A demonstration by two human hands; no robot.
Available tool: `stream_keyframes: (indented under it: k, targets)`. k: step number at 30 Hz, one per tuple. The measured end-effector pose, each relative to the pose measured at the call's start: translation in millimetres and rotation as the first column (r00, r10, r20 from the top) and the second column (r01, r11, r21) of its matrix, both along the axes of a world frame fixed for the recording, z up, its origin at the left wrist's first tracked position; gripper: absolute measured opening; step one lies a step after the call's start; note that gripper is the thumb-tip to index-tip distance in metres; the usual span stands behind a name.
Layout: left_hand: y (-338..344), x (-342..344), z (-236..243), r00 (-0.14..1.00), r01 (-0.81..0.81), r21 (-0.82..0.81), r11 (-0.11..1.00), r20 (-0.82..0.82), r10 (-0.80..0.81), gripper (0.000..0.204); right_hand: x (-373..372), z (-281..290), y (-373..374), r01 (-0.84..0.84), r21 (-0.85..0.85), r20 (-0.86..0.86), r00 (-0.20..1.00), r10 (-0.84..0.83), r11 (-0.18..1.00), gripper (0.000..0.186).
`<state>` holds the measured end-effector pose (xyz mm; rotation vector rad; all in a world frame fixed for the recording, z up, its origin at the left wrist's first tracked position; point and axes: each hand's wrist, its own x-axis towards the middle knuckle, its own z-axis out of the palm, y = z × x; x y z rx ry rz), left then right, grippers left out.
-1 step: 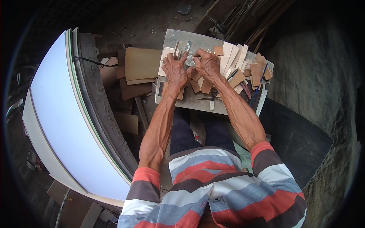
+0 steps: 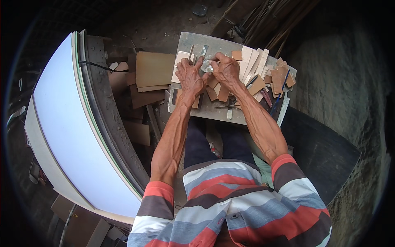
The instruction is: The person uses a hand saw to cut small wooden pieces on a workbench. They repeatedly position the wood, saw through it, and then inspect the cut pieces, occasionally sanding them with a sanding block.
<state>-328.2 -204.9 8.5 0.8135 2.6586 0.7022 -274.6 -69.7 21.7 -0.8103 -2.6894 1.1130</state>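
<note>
My left hand [image 2: 190, 78] rests on the pale board [image 2: 225, 40] with its fingers spread, beside a thin upright strip [image 2: 191, 52] and a pale flat piece [image 2: 180, 57]. Close on its right, my right hand [image 2: 226, 73] has its fingers curled into a pinch. What those fingers hold, if anything, is hidden. A clear, shiny crumpled piece [image 2: 207, 64] lies between the two hands. Below my left wrist is a brown block with dark edges [image 2: 196, 101]. Small brown pieces [image 2: 222, 93] lie under my right wrist.
Long pale strips [image 2: 248, 57], a brown offcut [image 2: 277, 80], a thin blue rod [image 2: 285, 84] and a dark red-handled tool [image 2: 266, 98] crowd the board's right side. At left stands a large white curved sheet [image 2: 78, 119], with brown sheets [image 2: 154, 68] beyond it. A rough wall [image 2: 329, 78] rises at right.
</note>
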Motion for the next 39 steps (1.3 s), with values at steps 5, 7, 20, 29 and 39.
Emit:
stream_keyframes:
  k: [5,7,20,29,39]
  targets:
    - [-2.8,0.9,11.8,1.000,0.000,-0.053,0.999,0.011,0.000,0.079,14.5,12.8,20.6,0.223,-0.151,0.001,0.974,-0.225,0.963,0.017]
    - [-11.2,2.2,22.5,1.000,0.006,-0.059,0.998,0.024,-0.004,0.087,24.4,10.8,28.9,0.238,-0.239,-0.138,0.951,-0.276,0.941,0.018]
    - [-43.6,62.3,89.2,0.932,-0.320,0.352,0.879,0.286,0.225,0.029,124.8,99.9,22.6,0.139,-0.816,-0.131,0.901,-0.413,0.561,0.019]
    - [-30.5,136.9,158.8,0.691,-0.512,0.438,0.739,0.721,0.050,0.023,173.5,147.6,-1.2,0.013,-0.711,-0.357,0.854,-0.377,0.703,0.017]
    - [-10.4,180.7,159.6,0.826,-0.449,0.503,0.739,0.549,0.128,0.023,212.7,148.1,3.6,0.007,-0.583,-0.422,0.852,-0.309,0.813,0.011]
